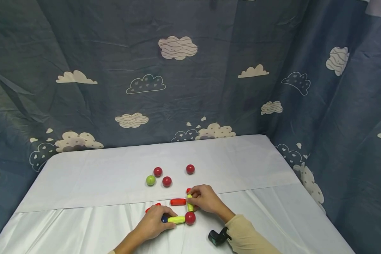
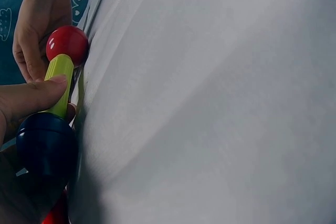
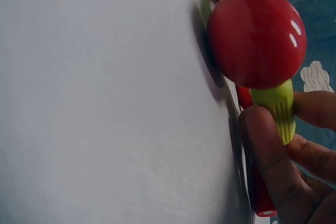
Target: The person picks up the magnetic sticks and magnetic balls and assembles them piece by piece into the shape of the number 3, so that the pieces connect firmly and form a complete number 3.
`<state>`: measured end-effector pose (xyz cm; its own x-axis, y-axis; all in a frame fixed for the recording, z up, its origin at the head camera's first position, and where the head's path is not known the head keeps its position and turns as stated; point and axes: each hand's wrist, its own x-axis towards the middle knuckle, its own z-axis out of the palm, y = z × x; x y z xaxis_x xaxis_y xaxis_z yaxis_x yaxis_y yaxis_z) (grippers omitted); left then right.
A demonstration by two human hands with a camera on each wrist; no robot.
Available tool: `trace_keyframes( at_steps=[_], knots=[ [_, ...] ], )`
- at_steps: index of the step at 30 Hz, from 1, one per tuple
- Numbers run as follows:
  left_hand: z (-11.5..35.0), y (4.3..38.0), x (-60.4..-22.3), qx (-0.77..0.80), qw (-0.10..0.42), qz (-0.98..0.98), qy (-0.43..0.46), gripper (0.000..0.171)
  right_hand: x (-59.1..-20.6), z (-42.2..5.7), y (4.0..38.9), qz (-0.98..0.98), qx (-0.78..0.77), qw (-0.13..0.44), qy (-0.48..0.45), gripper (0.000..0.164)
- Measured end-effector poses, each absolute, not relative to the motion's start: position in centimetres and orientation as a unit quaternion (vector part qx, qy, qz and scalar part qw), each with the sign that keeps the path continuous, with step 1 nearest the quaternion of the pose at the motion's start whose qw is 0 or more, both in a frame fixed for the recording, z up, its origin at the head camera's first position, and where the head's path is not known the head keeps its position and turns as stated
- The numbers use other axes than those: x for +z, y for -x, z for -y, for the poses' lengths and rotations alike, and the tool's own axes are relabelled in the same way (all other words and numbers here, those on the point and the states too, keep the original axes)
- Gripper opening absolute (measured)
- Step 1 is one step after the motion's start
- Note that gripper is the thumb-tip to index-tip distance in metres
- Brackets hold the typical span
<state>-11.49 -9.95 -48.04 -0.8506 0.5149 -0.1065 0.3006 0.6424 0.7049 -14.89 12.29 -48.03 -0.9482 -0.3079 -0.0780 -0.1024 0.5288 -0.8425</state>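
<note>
My left hand (image 1: 153, 223) grips a yellow-green rod (image 1: 176, 220) near a dark blue ball (image 2: 47, 142), its thumb along the rod. The rod's other end meets a red ball (image 1: 190, 218). From that ball a second yellow-green rod (image 3: 277, 106) points away from me, pinched between the thumb and fingers of my right hand (image 1: 206, 200). Past the right fingertips shows the end of a red piece (image 1: 188, 190). A red rod (image 1: 178, 202) lies between the hands. Partly hidden behind the left hand is another red piece (image 1: 158, 204).
Farther back on the white cloth (image 1: 98, 176) lie a green ball (image 1: 150, 180) and three red balls, one (image 1: 190, 169) apart to the right. A black device (image 1: 218, 236) is at the right wrist. A dark cloud-patterned curtain (image 1: 206, 81) hangs behind the table.
</note>
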Motion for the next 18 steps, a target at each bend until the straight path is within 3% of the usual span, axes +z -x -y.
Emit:
trace_keyframes(
  at_steps=[18],
  knots=[
    [9.98, 11.48, -48.22, 0.356, 0.146, -0.894, -0.228, 0.02, -48.02, -12.55, 15.11, -0.869, -0.464, 0.124, 0.115, 0.023]
  ],
)
